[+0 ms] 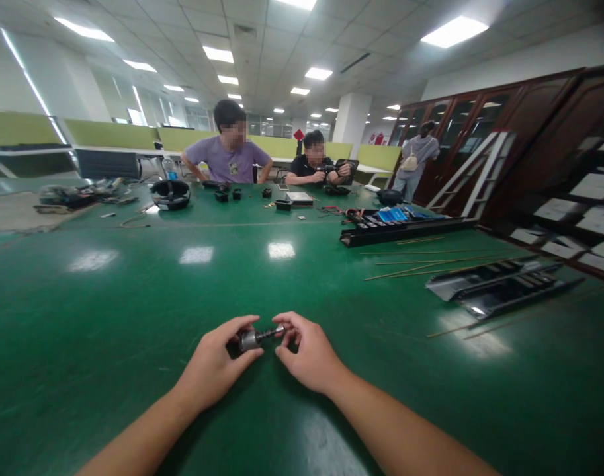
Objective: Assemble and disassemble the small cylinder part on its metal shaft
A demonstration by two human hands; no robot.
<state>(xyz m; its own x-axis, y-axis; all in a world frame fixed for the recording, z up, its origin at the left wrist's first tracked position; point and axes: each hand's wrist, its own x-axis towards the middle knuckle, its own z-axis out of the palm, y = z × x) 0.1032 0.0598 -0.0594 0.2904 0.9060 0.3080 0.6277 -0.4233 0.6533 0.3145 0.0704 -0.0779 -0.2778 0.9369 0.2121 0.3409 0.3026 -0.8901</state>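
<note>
Just above the green table point(192, 304), in front of me, is a small metal part with a grey cylindrical body point(251, 340) and a thin dark shaft point(269, 333) pointing right. My left hand point(215, 360) curls around the cylinder, index finger above and thumb below. The fingers of my right hand point(309, 350) are bent around the shaft's free end, with the thumb a little apart beneath it. Contact on the far side of the part is hidden by my fingers.
Black metal rails point(505, 284) and thin rods point(405, 271) lie at right, with a longer loaded rail point(405, 228) behind. Small black parts point(283, 205) and a headset-like object point(171, 195) stand farther back. Two people point(229, 149) sit opposite; another stands by a ladder point(487, 172).
</note>
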